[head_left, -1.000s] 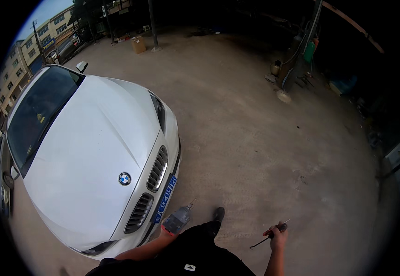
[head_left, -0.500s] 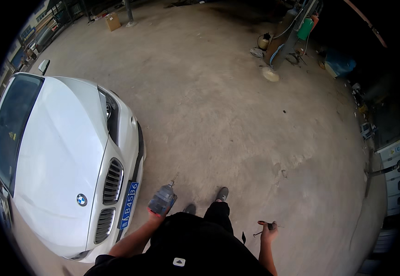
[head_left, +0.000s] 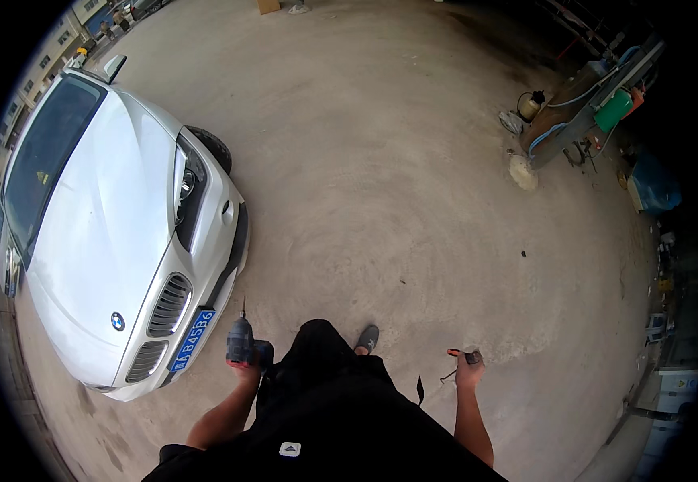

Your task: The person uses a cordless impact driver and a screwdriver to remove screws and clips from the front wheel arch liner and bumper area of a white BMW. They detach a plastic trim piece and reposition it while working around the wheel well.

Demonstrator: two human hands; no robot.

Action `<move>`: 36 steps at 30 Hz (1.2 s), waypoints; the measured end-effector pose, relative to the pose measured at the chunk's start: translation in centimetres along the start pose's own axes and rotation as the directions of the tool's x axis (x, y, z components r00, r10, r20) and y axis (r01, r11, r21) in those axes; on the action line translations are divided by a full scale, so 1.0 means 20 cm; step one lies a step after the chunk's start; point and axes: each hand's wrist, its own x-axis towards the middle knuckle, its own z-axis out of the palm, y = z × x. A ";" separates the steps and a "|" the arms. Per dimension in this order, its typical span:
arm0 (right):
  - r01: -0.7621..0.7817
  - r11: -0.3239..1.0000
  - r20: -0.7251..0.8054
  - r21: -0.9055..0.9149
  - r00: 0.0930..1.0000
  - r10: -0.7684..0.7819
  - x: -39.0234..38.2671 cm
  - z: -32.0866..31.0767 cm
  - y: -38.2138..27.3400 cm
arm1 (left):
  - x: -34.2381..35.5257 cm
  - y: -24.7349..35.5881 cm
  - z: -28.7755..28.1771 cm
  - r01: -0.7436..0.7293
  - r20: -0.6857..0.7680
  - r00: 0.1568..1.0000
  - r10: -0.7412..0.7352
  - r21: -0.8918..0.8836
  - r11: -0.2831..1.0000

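- Left hand [head_left: 244,369] gripping cordless drill [head_left: 242,344], bit up, near white car [head_left: 116,241] bumper.
- Right hand [head_left: 468,369] closed on small dark tool [head_left: 471,357]; type unclear.
- Concrete floor [head_left: 397,185].

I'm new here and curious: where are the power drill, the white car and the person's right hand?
power drill [head_left: 241,344], head view, on its dark body.
white car [head_left: 108,233], head view, on the bonnet.
right hand [head_left: 468,368], head view, on the back of the hand.

surface: bare concrete yard floor [head_left: 413,201] | on it: white car [head_left: 116,233] at left | grey shoe [head_left: 367,338] planted near centre | pale rubble heap [head_left: 522,171] far right, beside cluttered equipment rack [head_left: 582,104]
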 end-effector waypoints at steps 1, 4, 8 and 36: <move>0.020 0.999 0.016 0.035 1.000 -0.020 0.17 0.02 -0.09 | -0.03 0.01 0.03 0.050 0.005 0.999 -0.050 0.020 0.999; 0.092 0.993 0.054 0.073 0.994 -0.096 0.57 0.15 -0.40 | -0.16 -0.05 0.14 0.211 0.037 0.976 -0.217 0.123 0.970; 0.178 0.984 0.100 0.023 0.979 -0.179 0.92 0.41 -0.76 | -0.29 -0.09 0.36 0.514 0.123 0.827 -0.548 0.228 0.827; 0.935 0.316 0.820 0.159 0.053 -0.570 2.12 3.01 -2.87 | 1.28 0.56 1.54 0.403 -0.276 0.260 -0.925 -0.840 0.364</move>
